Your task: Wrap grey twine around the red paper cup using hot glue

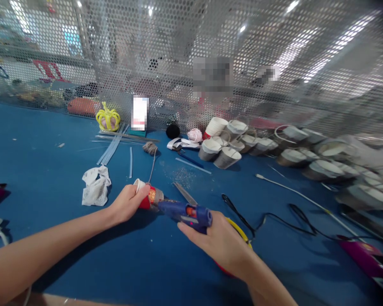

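Observation:
My left hand (pixel 130 201) grips a red paper cup (pixel 144 201) tipped on its side, its white rim facing left. Grey yarn appears wound around the cup's bottom end. A strand runs from the cup up to a small ball of grey yarn (pixel 150 148). My right hand (pixel 221 240) is wrapped around a blue hot glue gun (pixel 181 211), its nozzle at the cup's yarn-covered end; whether it touches is unclear. Scissors (pixel 185 194) lie beneath the gun, blades pointing up-left, with yellow handle parts showing past my right hand.
Several yarn-wrapped cups (pixel 227 157) stand at the back right. A crumpled white wrapper (pixel 96 187) and clear glue sticks (pixel 113 146) lie left. A phone (pixel 139 114) leans near the perforated screen (pixel 166 51). A white cable (pixel 293 192) and black cord (pixel 274 216) cross the right side.

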Motion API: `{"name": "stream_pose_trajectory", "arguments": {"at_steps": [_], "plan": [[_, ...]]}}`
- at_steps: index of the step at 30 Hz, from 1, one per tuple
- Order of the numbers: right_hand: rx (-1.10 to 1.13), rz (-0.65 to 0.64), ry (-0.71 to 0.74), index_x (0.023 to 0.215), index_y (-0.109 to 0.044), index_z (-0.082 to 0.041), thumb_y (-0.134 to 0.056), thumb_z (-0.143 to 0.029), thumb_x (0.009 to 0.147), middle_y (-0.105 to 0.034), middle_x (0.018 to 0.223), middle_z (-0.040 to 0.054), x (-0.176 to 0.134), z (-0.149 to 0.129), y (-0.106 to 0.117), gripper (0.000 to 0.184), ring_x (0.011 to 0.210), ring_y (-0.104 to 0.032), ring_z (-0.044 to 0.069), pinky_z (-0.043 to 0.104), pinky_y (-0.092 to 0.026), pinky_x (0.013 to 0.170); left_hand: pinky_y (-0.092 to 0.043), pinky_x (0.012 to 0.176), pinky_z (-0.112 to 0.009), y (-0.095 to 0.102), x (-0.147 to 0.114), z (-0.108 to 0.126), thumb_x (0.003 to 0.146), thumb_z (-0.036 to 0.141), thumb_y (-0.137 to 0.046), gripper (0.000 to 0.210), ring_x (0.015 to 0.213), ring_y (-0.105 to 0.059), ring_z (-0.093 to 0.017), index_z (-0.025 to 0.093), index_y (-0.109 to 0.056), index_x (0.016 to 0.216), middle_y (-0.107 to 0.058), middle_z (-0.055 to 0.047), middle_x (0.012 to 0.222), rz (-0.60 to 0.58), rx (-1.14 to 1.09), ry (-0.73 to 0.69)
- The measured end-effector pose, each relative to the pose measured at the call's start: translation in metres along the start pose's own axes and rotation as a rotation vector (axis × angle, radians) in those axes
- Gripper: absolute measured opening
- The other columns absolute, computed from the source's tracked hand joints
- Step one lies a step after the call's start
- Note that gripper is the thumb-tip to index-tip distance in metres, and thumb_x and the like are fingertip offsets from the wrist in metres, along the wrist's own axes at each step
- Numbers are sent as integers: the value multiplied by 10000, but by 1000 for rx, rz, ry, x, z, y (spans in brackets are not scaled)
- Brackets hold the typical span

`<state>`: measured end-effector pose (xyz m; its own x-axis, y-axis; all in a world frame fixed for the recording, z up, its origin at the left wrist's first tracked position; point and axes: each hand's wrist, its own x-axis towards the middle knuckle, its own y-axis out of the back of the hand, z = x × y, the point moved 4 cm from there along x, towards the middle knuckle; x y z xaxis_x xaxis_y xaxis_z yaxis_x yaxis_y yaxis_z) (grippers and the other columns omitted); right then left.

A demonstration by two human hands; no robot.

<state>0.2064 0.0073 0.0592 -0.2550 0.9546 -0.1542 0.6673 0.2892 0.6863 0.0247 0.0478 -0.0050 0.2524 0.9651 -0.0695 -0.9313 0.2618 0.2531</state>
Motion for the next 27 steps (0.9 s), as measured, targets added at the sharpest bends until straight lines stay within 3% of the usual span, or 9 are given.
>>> {"name": "stream_pose_trajectory", "arguments": {"at_steps": [4,6,9,11,14,21,24,27], "plan": [[269,-24,-65,725,-547,-156,-545,-341,670,-412,421,-74,7,9,13,193,346,-351,61,193,-331,367,-256,443,-197,0,1,-1,766,476,-320,448,464,-314,-81,121,-469,537,-378,29,484,41,-3,-4],[327,70,-37,760,-563,-140,-555,-328,675,-407,390,-78,15,18,27,206,350,-370,63,197,-352,401,-236,438,-197,0,1,-2,762,479,-325,432,464,-290,-79,132,-433,528,-340,38,480,61,-3,-15],[311,295,-89,647,-560,-114,-607,-355,635,-526,512,-8,29,41,48,246,471,-465,81,194,-372,452,-250,453,-200,-1,1,-2,766,482,-321,426,479,-293,-83,132,-435,553,-336,38,491,46,7,-41],[331,338,-140,668,-566,-107,-603,-366,642,-569,608,23,40,56,54,263,511,-483,76,184,-387,474,-257,461,-201,-1,0,-3,769,484,-320,427,485,-298,-86,130,-438,560,-340,35,499,35,16,-57],[331,338,-185,611,-548,-111,-527,-392,706,-554,560,27,56,74,51,298,443,-461,63,183,-382,421,-248,455,-199,0,0,-4,766,485,-321,423,482,-292,-86,136,-425,551,-331,36,498,43,32,-79],[97,405,-269,545,-514,-140,-550,-324,698,-551,504,40,77,96,44,242,444,-507,113,238,-417,457,-225,447,-200,-1,0,-6,773,477,-306,417,489,-265,-84,145,-391,537,-308,32,506,54,109,-113],[-82,471,-283,500,-508,-147,-554,-323,687,-584,607,111,76,94,49,261,681,-572,228,310,-418,596,-223,440,-201,0,0,-6,779,473,-298,416,481,-257,-83,147,-388,536,-293,35,502,62,147,-130],[-205,514,-271,533,-548,-121,-546,-289,689,-588,810,206,69,81,53,230,930,-492,336,396,-358,733,-218,434,-202,0,-2,-3,792,436,-290,398,468,-247,-79,156,-362,518,-278,38,498,64,208,-183]]}}
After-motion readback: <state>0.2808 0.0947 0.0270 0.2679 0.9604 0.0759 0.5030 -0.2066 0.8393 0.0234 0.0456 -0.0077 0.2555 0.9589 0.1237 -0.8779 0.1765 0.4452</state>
